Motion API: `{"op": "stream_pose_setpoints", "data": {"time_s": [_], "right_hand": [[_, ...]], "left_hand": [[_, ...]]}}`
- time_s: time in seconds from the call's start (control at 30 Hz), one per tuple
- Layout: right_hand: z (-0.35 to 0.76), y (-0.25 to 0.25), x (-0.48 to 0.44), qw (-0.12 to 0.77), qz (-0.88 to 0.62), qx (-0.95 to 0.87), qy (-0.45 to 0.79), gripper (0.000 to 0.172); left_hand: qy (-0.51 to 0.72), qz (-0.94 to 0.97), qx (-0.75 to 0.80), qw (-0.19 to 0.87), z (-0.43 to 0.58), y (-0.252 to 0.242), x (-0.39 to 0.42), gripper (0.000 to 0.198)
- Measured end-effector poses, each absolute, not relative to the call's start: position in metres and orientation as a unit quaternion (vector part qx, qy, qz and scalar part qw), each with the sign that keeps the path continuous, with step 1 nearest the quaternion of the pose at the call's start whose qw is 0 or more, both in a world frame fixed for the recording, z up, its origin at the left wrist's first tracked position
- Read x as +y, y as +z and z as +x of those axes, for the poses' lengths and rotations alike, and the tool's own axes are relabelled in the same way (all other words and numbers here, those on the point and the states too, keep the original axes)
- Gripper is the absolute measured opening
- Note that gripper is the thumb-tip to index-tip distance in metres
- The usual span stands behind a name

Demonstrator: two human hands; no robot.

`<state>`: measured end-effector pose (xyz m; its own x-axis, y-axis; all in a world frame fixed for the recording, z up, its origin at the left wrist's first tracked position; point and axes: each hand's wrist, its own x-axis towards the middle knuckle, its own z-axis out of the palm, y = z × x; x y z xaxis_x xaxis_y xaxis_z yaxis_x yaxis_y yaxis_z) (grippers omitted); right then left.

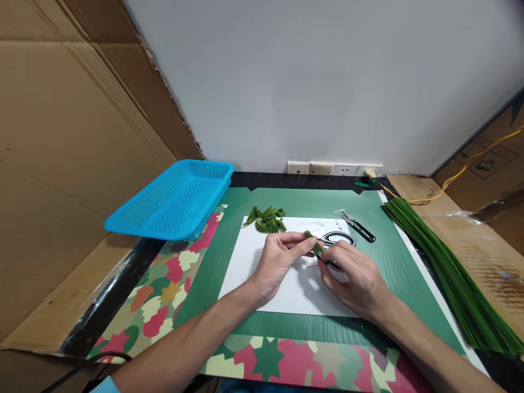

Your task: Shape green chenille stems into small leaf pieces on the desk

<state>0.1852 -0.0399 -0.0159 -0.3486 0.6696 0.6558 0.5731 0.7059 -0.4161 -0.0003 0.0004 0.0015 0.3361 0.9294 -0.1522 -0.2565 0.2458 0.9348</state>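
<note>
Between my two hands is a short, bent green pipe cleaner [317,250], held over the white paper [278,289]. My left hand [282,257] pinches its upper end between thumb and fingers. The fingertips of my right hand [355,273] are closed on its lower end. Scissors [340,237] with black-and-white handles lie just behind my right hand, which hides part of them. A small pile of bent green pipe cleaner pieces [268,219] rests at the paper's far left corner.
Black thread snips [358,226] lie beyond my right hand on the green mat [393,273]. A long bundle of green pipe cleaners [446,273] runs along the right edge. A blue perforated basket [172,233] stands at the left. Wall sockets [321,168] and a yellow cable [442,191] are at the back.
</note>
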Motion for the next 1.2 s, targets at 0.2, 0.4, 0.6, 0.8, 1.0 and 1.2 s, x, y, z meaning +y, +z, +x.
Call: {"op": "stream_pose_setpoints", "data": {"time_s": [0.2, 0.4, 0.6, 0.8, 1.0, 1.2], "right_hand": [[0.1844, -0.0174, -0.0374, 0.398, -0.398, -0.824, 0.063, 0.014], [0.1839, -0.019, -0.0394, 0.397, -0.374, -0.834, 0.087, 0.017], [0.1841, -0.0228, -0.0383, 0.385, -0.381, -0.836, 0.093, 0.019], [0.1848, -0.0235, -0.0377, 0.382, -0.373, -0.841, 0.091, 0.023], [0.1848, -0.0228, -0.038, 0.383, -0.377, -0.838, 0.093, 0.023], [0.1848, -0.0216, -0.0376, 0.379, -0.378, -0.839, 0.099, 0.022]], "left_hand": [[0.438, 0.427, 0.409, 0.678, 0.0008, 0.0003, 0.0, 0.032], [0.422, 0.442, 0.407, 0.679, 0.0004, -0.001, -0.0001, 0.036], [0.402, 0.48, 0.407, 0.665, -0.0005, 0.0009, 0.0008, 0.037], [0.4, 0.479, 0.409, 0.666, 0.001, 0.0027, -0.0007, 0.033], [0.403, 0.479, 0.398, 0.671, 0.0007, 0.0017, -0.0015, 0.03], [0.417, 0.525, 0.39, 0.631, 0.0025, 0.0058, -0.0018, 0.024]]}}
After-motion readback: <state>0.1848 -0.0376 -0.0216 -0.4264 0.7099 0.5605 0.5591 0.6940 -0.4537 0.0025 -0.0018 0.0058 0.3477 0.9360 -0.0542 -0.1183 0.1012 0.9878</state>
